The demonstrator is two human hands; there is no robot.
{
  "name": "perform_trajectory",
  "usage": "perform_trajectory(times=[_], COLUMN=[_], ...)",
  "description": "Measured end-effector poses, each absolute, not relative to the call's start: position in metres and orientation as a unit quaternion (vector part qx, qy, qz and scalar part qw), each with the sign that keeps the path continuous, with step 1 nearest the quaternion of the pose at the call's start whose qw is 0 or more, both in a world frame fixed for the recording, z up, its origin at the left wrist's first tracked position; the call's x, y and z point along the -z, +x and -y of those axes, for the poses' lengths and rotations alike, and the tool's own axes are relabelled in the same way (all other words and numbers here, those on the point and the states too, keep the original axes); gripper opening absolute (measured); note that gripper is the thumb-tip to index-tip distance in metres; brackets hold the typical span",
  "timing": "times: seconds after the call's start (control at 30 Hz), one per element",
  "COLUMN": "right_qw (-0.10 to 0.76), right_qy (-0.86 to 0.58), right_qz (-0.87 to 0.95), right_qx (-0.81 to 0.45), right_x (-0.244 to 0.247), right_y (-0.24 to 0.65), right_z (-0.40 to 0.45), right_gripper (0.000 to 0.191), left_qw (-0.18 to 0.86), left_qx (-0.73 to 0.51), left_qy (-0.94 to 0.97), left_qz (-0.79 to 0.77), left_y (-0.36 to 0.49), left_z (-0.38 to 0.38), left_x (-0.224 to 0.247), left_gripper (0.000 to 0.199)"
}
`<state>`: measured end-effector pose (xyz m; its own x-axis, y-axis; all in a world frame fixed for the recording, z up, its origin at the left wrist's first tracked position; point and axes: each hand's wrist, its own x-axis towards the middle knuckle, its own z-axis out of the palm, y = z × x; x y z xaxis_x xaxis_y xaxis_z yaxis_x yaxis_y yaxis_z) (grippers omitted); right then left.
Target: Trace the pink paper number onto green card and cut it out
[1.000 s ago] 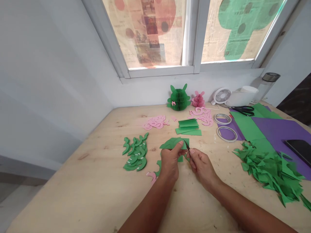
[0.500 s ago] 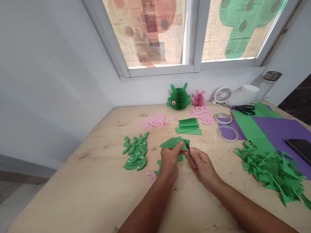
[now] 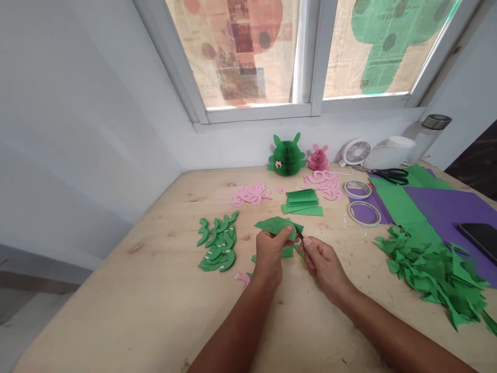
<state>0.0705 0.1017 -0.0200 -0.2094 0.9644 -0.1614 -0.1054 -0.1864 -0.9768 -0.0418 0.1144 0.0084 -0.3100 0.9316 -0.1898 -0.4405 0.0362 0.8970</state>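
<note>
My left hand pinches a piece of green paper with drawn curved lines, thumb on top. Closed around a small pair of scissors is my right hand; the dark blades meet the paper's right edge, and the handles are hidden in the fingers. Below the hands, more green paper lies on the table, partly covered. A pink curved cutout rests beside my left wrist. Left of the hands is a pile of green curved cutouts, some with white marks.
Green scraps are heaped at right, near purple sheets and a phone. Behind are tape rolls, black-handled scissors, folded green strips, pink cutouts, a green paper figure and a small fan.
The green paper in my left hand has turned and tilted slightly. The scissors stay at its right edge, and both hands have barely moved.
</note>
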Motion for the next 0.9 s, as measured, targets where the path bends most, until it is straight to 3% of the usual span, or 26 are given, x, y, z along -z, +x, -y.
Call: perform_trajectory(times=[0.9], right_qw=[0.425], right_qy=[-0.453], right_qz=[0.466], right_qx=[-0.63], right_x=[0.0199], right_y=[0.0707], right_z=[-0.1021], right_gripper=[0.042], left_qw=[0.541], left_qx=[-0.628], left_qy=[0.283], left_qz=[-0.483], left_y=[-0.0458], left_z=[-0.1164], left_x=[-0.0072], left_gripper=[0.012])
